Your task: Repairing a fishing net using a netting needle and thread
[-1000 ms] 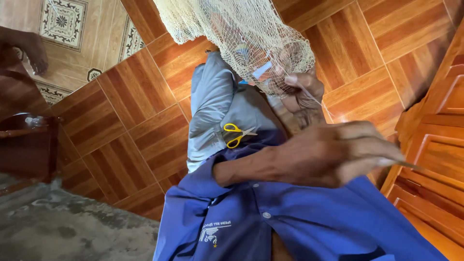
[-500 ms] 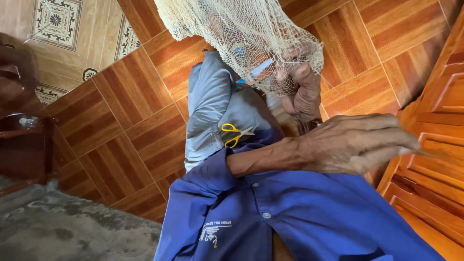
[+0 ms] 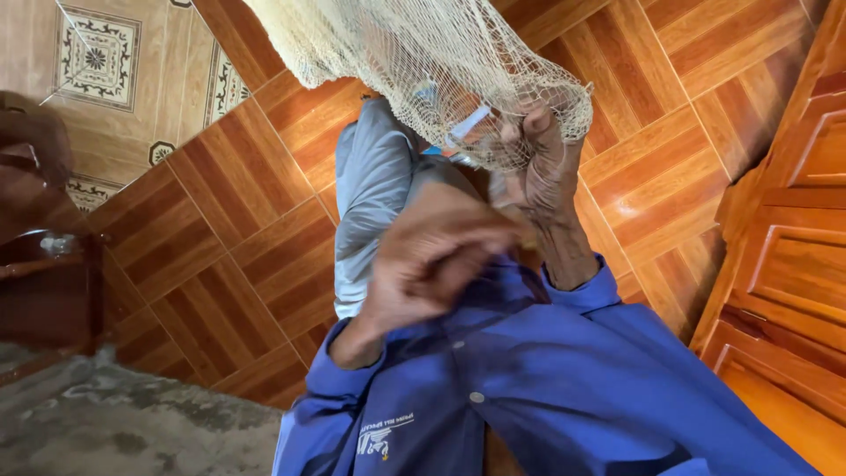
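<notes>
Both hands raised: left (image 3: 432, 264) loosely curled, right (image 3: 539, 159) clenched.

My left hand (image 3: 432, 260) has swung in from the right, across my lap, and now covers the yellow scissors. My right hand (image 3: 539, 167) has lifted, fingers upright, gripping the cream net (image 3: 423, 62), which hangs lower and closer now.
</notes>
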